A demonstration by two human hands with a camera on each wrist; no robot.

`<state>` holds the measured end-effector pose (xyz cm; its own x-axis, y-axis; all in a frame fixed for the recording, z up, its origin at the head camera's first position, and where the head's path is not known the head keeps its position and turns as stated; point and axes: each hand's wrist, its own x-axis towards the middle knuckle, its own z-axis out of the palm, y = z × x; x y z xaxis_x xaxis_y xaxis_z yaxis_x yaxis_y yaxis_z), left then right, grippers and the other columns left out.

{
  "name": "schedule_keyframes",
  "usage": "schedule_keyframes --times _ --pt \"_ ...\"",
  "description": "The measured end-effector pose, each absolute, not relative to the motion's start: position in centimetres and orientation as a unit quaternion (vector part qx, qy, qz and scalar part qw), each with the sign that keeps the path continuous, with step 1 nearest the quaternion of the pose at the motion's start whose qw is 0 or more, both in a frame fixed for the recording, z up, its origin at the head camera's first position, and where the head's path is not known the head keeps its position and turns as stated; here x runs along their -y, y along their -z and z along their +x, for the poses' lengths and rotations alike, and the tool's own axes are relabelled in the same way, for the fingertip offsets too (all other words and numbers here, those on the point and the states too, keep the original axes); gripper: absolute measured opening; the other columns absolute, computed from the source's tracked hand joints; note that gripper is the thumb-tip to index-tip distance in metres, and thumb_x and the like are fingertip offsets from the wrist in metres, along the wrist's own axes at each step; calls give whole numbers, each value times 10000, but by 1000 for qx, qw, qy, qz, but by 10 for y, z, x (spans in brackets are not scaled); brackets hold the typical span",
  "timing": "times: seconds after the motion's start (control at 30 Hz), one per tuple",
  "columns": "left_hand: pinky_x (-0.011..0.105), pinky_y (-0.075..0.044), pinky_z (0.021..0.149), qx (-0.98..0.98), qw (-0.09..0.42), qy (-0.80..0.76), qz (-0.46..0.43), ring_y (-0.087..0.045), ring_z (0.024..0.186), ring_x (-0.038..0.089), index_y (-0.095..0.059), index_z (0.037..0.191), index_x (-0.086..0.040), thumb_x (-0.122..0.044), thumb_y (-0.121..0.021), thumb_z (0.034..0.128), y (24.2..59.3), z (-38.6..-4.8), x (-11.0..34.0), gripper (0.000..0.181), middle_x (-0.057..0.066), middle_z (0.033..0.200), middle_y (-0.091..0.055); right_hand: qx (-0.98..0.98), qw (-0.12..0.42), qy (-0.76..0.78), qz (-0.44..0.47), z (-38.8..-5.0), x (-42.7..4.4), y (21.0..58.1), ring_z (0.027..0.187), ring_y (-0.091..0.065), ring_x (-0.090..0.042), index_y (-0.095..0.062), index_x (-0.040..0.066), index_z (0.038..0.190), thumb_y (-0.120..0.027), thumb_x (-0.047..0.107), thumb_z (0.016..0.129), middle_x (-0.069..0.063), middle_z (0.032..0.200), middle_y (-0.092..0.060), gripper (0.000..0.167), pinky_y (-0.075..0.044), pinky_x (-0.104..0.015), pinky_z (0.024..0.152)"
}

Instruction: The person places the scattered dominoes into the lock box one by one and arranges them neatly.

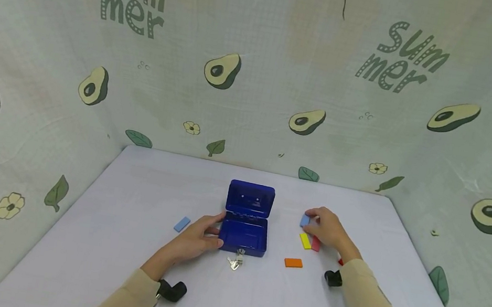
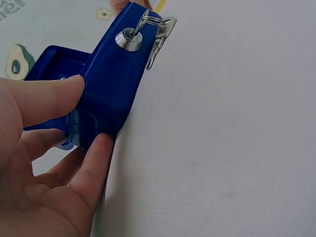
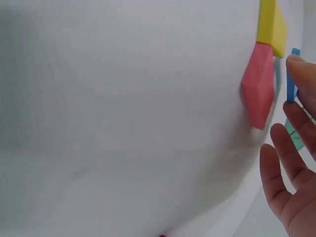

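Left of the open blue box, the head view shows the left hand gripping its side; right of the box, the right hand pinches a light-blue block. The left wrist view shows keys at the box's lock; the right wrist view, a pink block touching a yellow block.
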<state>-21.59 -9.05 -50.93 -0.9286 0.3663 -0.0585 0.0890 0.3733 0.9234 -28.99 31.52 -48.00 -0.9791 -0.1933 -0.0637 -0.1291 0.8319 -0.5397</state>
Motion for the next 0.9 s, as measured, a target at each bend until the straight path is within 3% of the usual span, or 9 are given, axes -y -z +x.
schedule_keyframes --times 0.9 --pt "554 -476 1134 -820 131 -540 138 -529 1407 356 -340 1682 -249 -181 -728 1014 509 -217 90 776 124 1635 -425 -941 15 282 -186 -267 -269 444 1156 -629 -344 -680 53 1347 -807 154 959 -128 1302 -669 421 -568 -513 995"
